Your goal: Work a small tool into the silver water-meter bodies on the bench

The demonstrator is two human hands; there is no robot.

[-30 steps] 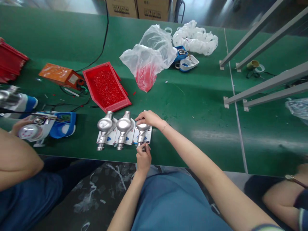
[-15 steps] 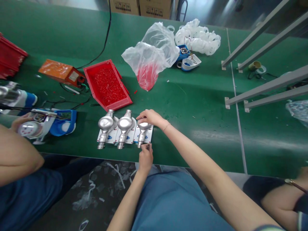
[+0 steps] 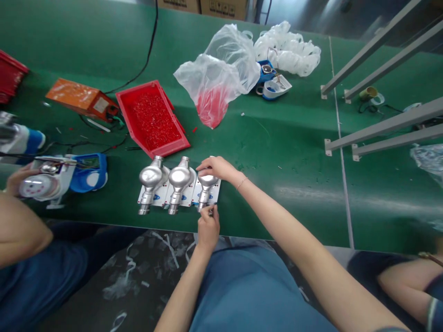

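Observation:
Three silver metal pipe bodies, each with a round bulb and a threaded end, stand in a row at the table's front edge, on white plates with red dots and blue marks: a left one [image 3: 151,177], a middle one [image 3: 180,178] and a right one [image 3: 206,195]. My right hand [image 3: 218,168] lies over the bulb of the right metal pipe body, fingers curled on it. Just below, my left hand [image 3: 208,229] is closed in a pinch at the plate's lower right corner. A small dark thing shows between its fingers, too hidden to name.
A red bin [image 3: 152,120] of small red pieces and an orange box [image 3: 81,99] with cables lie behind. Plastic bags [image 3: 221,69] and blue-white housings [image 3: 275,86] are farther back. A co-worker's hand [image 3: 19,180] holds a similar unit at left. Grey metal bars [image 3: 384,122] stand right.
My left hand has shifted slightly up at the plate's corner, still pinched. My right hand stays on the same pipe body. The camera view has shifted a little.

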